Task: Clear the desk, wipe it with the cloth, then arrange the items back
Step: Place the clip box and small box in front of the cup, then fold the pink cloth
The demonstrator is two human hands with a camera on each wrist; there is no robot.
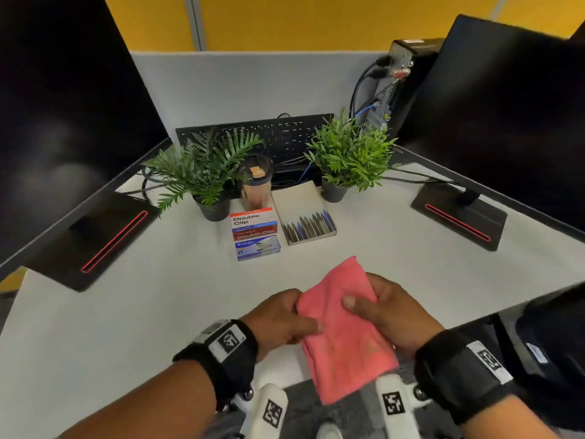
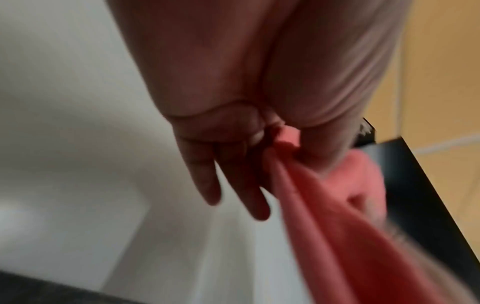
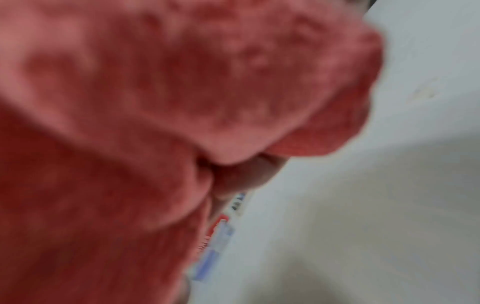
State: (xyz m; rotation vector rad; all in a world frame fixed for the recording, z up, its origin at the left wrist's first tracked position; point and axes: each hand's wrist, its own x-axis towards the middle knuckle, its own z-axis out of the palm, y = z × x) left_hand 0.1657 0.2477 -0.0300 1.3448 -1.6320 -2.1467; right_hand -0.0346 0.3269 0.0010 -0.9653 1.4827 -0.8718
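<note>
A folded pink cloth [image 1: 343, 331] is held above the near edge of the white desk [image 1: 158, 280]. My left hand [image 1: 281, 318] pinches its left edge with thumb and forefinger; in the left wrist view that pinch [image 2: 283, 148] grips the cloth [image 2: 324, 205] while two fingers hang straight. My right hand [image 1: 386, 308] holds its right side, thumb on top. The cloth [image 3: 155, 123] fills the blurred right wrist view. At mid-desk stand two potted plants [image 1: 205, 175] [image 1: 345, 153], a lidded cup [image 1: 254, 182], a Double Clip box [image 1: 253, 223], a blue box [image 1: 258, 247] and a pen box [image 1: 304, 213].
Two dark monitors [image 1: 63, 122] [image 1: 506, 115] on black stands [image 1: 104, 239] [image 1: 459, 217] flank the desk. A black keyboard [image 1: 269, 134] leans on the grey partition [image 1: 237, 83]. A small computer [image 1: 402, 77] with cables stands at the back right. A dark chair [image 1: 544, 331] is at the right.
</note>
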